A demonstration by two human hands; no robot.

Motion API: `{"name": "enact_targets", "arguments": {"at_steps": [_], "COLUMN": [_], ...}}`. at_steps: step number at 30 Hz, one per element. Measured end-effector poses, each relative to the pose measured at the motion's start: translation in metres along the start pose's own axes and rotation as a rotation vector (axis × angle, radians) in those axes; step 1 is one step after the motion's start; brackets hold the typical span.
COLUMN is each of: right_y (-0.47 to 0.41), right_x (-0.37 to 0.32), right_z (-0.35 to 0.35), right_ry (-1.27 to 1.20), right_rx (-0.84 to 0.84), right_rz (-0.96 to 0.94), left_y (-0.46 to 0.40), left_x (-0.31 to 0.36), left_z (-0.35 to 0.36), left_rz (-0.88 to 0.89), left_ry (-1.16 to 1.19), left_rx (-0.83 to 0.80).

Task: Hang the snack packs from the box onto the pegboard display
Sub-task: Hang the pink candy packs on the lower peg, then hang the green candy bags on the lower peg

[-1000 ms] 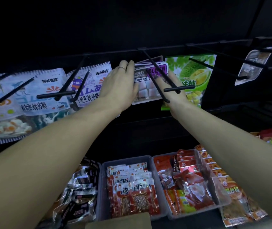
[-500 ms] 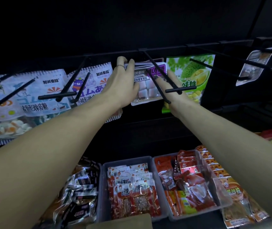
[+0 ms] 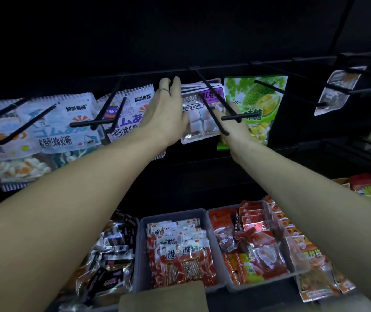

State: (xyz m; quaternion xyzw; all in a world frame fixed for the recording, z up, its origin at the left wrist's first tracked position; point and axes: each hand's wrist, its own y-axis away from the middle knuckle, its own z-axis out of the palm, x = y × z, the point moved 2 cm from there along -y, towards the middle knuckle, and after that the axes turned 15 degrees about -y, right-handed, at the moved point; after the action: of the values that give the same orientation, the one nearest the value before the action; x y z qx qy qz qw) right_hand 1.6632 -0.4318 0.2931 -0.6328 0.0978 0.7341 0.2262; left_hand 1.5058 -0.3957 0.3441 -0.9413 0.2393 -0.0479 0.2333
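Reaching up into the dark pegboard display [image 3: 202,37], you have both arms stretched toward one hook [image 3: 211,102], the black double-pronged peg near the middle of the rail. Far left of that hook hang white gummy packs [image 3: 51,129] with blue lettering, and just left of it a pack with a purple bear [image 3: 130,113] sits behind its own peg. Your left hand [image 3: 166,113], a ring on one finger, lies with straight fingers pressed flat against the left edge of the purple-labelled snack packs [image 3: 199,115], not curled round them. Those packs hang as a small stack threaded on the hook, touching both your hands. Your right hand [image 3: 236,124] is on their right side, partly hidden behind the prongs, so I cannot tell whether it grasps them or only steadies them. Just right of the hook hangs a green durian pack [image 3: 261,97]. Below the hook, grey bins [image 3: 142,255] hold red snack packets.
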Motion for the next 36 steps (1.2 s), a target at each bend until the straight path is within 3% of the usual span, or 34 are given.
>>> {"name": "enact_targets", "arguments": {"at_steps": [6, 12, 17, 23, 29, 36], "right_y": [0.063, 0.158, 0.251, 0.333, 0.371, 0.375], "right_x": [0.012, 0.072, 0.145, 0.228, 0.298, 0.368], "right_z": [-0.019, -0.024, -0.023, -0.010, 0.003, 0.000], "right_ry": [0.078, 0.207, 0.361, 0.641, 0.881, 1.122], "right_rx": [0.086, 0.067, -0.123, -0.369, -0.817, -0.934], "right_rz": [0.055, 0.226, 0.394, 0.431, 0.727, 0.795], "left_y": [0.065, 0.185, 0.297, 0.395, 0.435, 0.440], "left_x": [0.003, 0.002, -0.021, -0.061, -0.086, -0.101], "left_z": [-0.016, 0.016, 0.072, 0.126, 0.162, 0.186], "left_rz": [0.059, 0.192, 0.229, 0.286, 0.202, 0.201], "left_ry": [0.003, -0.084, -0.109, -0.121, 0.004, 0.090], "left_rx": [0.050, -0.115, -0.463, -0.884, -1.028, -0.980]}}
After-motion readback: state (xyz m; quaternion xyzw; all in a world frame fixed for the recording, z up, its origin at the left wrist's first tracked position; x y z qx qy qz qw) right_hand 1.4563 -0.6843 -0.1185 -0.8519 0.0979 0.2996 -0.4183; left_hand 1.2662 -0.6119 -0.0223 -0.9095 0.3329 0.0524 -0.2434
